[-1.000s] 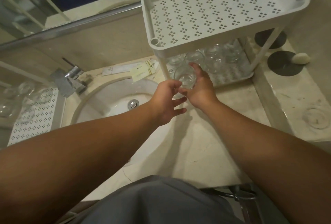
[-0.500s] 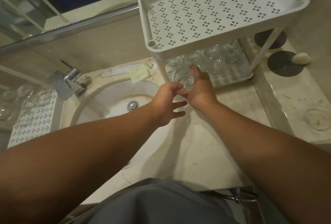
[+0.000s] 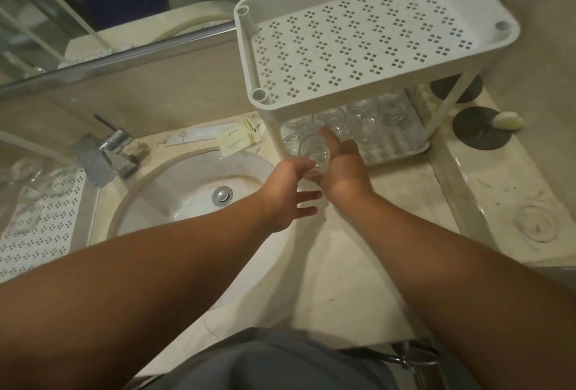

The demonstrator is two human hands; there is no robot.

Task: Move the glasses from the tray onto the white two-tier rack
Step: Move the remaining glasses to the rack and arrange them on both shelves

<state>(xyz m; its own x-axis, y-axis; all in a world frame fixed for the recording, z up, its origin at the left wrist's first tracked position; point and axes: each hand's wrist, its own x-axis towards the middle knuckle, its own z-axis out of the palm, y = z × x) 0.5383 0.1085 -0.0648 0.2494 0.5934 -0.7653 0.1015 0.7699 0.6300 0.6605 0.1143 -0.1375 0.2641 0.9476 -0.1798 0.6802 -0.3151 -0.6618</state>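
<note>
The white two-tier rack (image 3: 486,56) stands on the counter to the right of the sink. Its upper tier holds nothing that I can see, and several clear glasses (image 3: 367,123) stand on the lower tier. My right hand (image 3: 344,168) grips a clear glass (image 3: 314,151) at the front left corner of the lower tier, by the rack's leg. Just left of that glass, my left hand (image 3: 285,194) has its fingers spread, and its uppermost finger reaches the glass. The white perforated tray (image 3: 43,227) lies far left with a few glasses (image 3: 26,171) on it.
A round sink (image 3: 187,184) with a chrome tap (image 3: 109,149) sits between tray and rack. Small sachets (image 3: 237,138) lie behind the sink. Right of the rack are two dark coasters (image 3: 480,132), a soap (image 3: 508,120) and a ledge. A mirror runs along the back.
Both hands keep almost the same pose around the glass at the lower tier's corner. The view has shifted, so the rack sits lower in the frame.
</note>
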